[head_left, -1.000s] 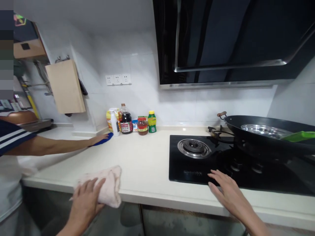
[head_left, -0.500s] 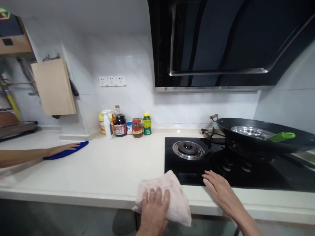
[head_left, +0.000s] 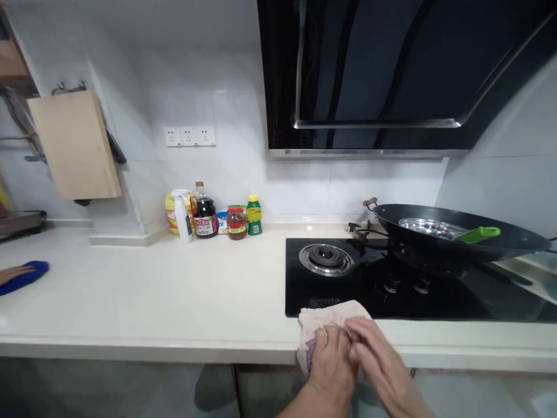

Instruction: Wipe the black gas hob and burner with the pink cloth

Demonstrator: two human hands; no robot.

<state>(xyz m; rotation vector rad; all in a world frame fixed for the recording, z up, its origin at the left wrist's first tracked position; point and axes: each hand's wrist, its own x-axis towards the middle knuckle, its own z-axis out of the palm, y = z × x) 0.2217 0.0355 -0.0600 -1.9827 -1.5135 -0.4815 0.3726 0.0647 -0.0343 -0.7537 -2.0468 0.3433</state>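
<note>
A pale pinkish cloth (head_left: pixel 315 318) with a purple patch lies bunched over the counter's front edge, its far side reaching the front of the black gas stove (head_left: pixel 304 290). My left hand (head_left: pixel 331 363) is closed on the cloth, fingers curled into it. Right against it is my right hand (head_left: pixel 383 363), fingers and thumb bent in around the cloth's right side. Their tips are partly hidden beside the left hand.
A black wok (head_left: pixel 491 252) on the right burner holds a metal strainer (head_left: pixel 429 227) with a green handle. Bottles and jars, including a spray bottle (head_left: pixel 183 217), stand by the wall. At far left another person's hand (head_left: pixel 13 273) rests on a blue cloth (head_left: pixel 32 276). A range hood (head_left: pixel 369 75) overhangs the stove.
My left hand and the cloth have moved right, to the stove's front left corner. My right hand has come off the stove edge onto the cloth. The other person's hand and blue cloth moved left.
</note>
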